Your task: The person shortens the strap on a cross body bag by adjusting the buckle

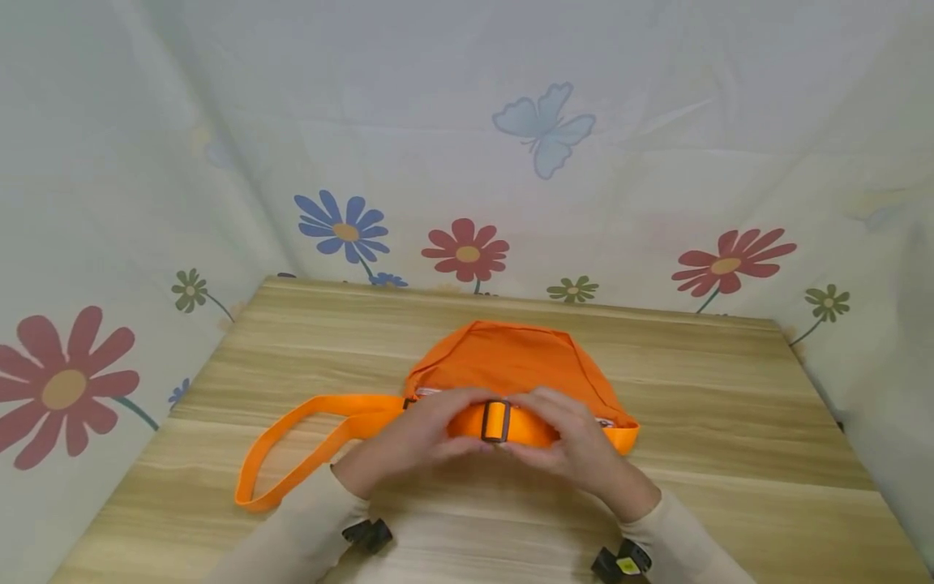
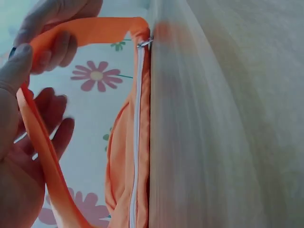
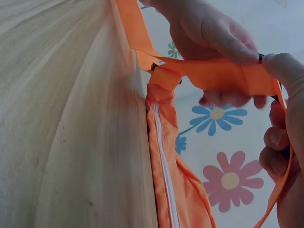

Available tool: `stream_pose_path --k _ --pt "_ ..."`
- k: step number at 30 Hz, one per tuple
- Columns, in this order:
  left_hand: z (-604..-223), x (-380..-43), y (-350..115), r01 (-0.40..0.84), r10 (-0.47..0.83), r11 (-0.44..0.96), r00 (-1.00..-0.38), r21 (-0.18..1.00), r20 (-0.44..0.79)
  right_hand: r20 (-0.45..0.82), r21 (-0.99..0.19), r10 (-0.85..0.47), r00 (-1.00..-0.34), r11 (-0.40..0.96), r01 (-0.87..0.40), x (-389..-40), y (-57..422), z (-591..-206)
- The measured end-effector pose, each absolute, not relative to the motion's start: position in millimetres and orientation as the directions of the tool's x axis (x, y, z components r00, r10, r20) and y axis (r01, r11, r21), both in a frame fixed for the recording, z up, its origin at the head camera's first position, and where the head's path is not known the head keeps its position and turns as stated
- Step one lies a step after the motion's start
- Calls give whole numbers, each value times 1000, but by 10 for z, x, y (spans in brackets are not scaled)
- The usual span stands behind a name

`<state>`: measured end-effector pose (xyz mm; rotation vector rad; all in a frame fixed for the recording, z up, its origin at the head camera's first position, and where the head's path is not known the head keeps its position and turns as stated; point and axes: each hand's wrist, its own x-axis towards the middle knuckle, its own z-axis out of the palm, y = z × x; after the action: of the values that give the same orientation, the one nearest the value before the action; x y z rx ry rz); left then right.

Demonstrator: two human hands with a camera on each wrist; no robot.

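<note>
An orange bag lies on the wooden table, its white zipper running along the near edge. Its orange strap arches up off the table toward me, with a dark slide buckle at the middle of the arch. From the left, my left hand pinches the strap right beside the buckle, thumb below and fingers above. My right hand pinches the buckle's other side in the same way, so the two hands nearly meet. In the right wrist view the strap passes between thumb and fingers of each hand.
A loose strap loop spreads over the table left of the bag. Behind the table's far edge hangs a pale cloth printed with flowers and a butterfly. Dark wrist devices sit on both sleeves.
</note>
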<state>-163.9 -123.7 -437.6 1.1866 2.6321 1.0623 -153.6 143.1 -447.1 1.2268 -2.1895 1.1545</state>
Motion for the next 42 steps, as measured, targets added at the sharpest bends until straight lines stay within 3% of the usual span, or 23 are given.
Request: stream_pose_path --k 5,11,24,32,42 --pt "-4359 -1629 -1266 572 637 470 -747 672 190 580 -472 -562 -590 359 -805 -1522 1514 -4426" --pt "-4364 -1650 -1289 576 632 456 -747 678 209 571 -453 -552 -608 405 -794 -1503 1625 -4422" --pt "-4394 -1662 -1293 609 645 455 -728 650 232 631 -447 -535 -562 341 -827 -1525 1605 -4496" --pt "-4415 -1654 -1274 630 661 408 -703 661 262 624 -483 -526 -577 321 -815 -1517 1551 -4533" --pt "-4408 -1629 -1223 585 636 396 -731 708 248 624 -489 -520 -583 322 -811 -1513 1509 -4532"
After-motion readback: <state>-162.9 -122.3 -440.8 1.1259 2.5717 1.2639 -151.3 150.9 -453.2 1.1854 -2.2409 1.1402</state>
